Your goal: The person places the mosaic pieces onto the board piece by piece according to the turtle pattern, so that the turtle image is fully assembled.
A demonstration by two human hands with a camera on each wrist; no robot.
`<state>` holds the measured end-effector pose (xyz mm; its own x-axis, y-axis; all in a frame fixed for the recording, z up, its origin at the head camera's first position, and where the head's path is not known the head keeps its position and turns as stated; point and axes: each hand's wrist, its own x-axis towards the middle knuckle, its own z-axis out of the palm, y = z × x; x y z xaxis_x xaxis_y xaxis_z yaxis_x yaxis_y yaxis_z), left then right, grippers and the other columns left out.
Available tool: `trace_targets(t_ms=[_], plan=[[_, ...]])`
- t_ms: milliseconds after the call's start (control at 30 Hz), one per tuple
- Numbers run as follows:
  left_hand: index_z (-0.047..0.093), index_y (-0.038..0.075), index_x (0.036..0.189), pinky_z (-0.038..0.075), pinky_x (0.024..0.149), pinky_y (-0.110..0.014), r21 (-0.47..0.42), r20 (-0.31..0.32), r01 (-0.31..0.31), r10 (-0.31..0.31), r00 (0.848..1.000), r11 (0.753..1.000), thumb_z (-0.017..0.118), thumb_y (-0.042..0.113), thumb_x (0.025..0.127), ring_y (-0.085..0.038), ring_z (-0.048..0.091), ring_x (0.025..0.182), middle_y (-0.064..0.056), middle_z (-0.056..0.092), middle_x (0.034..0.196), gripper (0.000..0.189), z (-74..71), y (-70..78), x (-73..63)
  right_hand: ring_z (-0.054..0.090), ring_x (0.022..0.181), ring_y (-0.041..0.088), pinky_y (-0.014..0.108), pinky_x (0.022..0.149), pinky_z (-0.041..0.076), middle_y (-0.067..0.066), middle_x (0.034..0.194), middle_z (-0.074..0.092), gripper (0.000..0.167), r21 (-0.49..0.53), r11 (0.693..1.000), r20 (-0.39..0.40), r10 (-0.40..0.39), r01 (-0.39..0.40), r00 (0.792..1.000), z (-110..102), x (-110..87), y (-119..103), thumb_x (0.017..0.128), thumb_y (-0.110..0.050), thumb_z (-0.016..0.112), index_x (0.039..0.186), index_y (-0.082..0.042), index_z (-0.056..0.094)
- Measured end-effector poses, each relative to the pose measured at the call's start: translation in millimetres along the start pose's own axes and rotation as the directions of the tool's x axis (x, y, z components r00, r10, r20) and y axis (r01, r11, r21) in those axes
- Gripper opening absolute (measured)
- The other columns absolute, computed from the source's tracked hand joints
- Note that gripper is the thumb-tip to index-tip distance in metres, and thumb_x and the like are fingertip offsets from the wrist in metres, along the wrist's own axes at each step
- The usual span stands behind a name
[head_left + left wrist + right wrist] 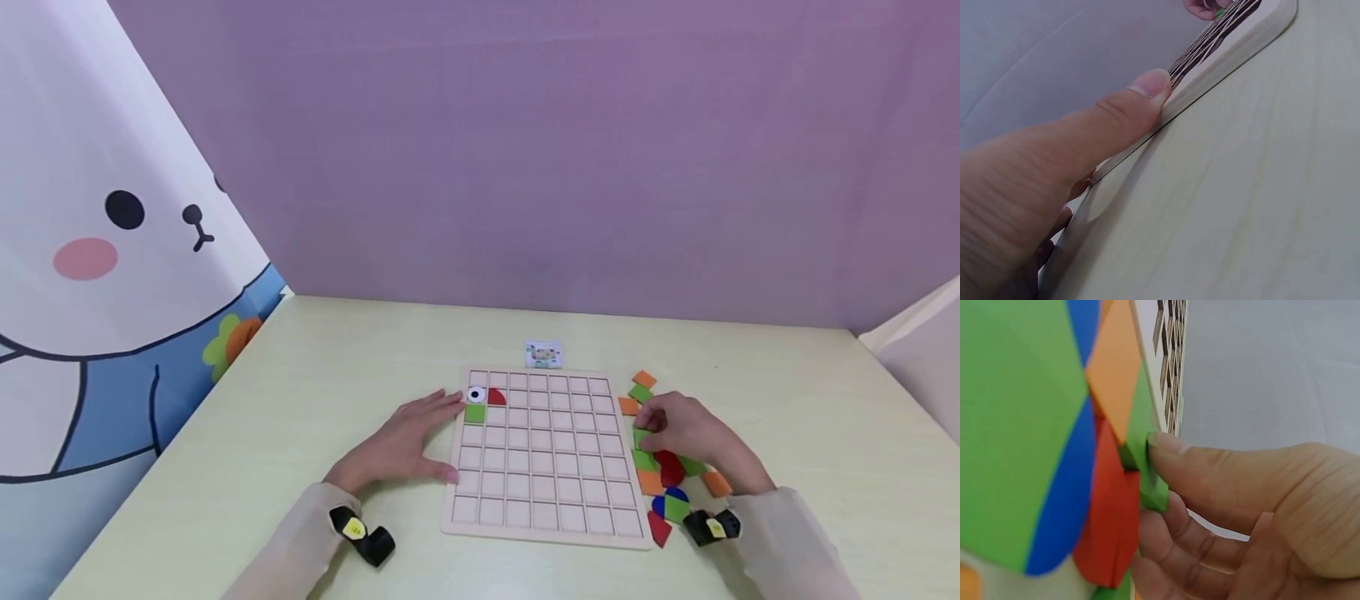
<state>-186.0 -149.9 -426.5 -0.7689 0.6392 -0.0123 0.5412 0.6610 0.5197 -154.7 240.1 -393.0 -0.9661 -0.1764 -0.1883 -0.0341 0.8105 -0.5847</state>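
Note:
A wooden grid board (551, 492) lies flat on the table. Near its upper left corner sit a white tile with a black-and-blue eye (476, 395), a red quarter-round tile (497, 397) and a green square tile (475, 413). My left hand (401, 442) rests at the board's left edge, fingers spread; in the left wrist view the thumb (1147, 87) presses on the rim. Right of the board, my right hand (686, 433) pinches a green tile (1155, 487) between thumb and fingers, over the loose pieces. Part of this tile is hidden by the fingers.
Loose tiles lie along the board's right side: orange squares (649, 482), red pieces (660, 528), and green and blue ones (677, 508). A small printed card (543, 354) lies behind the board. A purple cloth (562, 167) hangs at the table's back.

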Motion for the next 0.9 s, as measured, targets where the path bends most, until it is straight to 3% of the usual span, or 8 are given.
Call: trace_targets(t_ms=[300,633,900], plan=[[0.035,0.015,0.148,0.014,0.117,-0.054,-0.001,0.004,0.008,-0.008,1.000,1.000,0.075,0.057,0.071,-0.028,0.014,0.148,-0.002,0.026,0.158,0.097,-1.1,1.6,-0.6,0.050,0.078,0.019,0.028,0.066,0.049,0.005,0.083,0.058,0.016,0.012,1.000,0.005,0.002,-0.002,1.000,-1.4,-1.7,-0.8,0.077,-0.002,0.074,0.089,-0.004,0.063],[0.033,0.015,0.149,0.015,0.117,-0.054,0.024,0.009,-0.008,0.007,1.000,1.000,0.073,0.058,0.072,-0.028,0.014,0.148,-0.001,0.025,0.158,0.097,-4.3,1.1,-2.0,0.051,0.077,0.020,0.028,0.063,0.049,0.006,0.082,0.057,0.017,0.024,0.998,-0.014,0.056,-0.056,0.998,-7.1,-3.6,-6.4,0.078,-0.001,0.072,0.092,-0.005,0.063],[0.029,0.016,0.151,0.013,0.117,-0.055,0.023,0.031,0.005,-0.006,0.999,1.000,0.072,0.056,0.074,-0.028,0.011,0.148,0.000,0.022,0.159,0.097,-4.6,2.8,-2.9,0.051,0.076,0.019,0.026,0.060,0.048,0.006,0.082,0.056,0.014,0.004,1.000,-0.034,0.019,-0.019,0.999,-10.4,-6.5,-9.4,0.080,-0.002,0.070,0.093,-0.004,0.064]])
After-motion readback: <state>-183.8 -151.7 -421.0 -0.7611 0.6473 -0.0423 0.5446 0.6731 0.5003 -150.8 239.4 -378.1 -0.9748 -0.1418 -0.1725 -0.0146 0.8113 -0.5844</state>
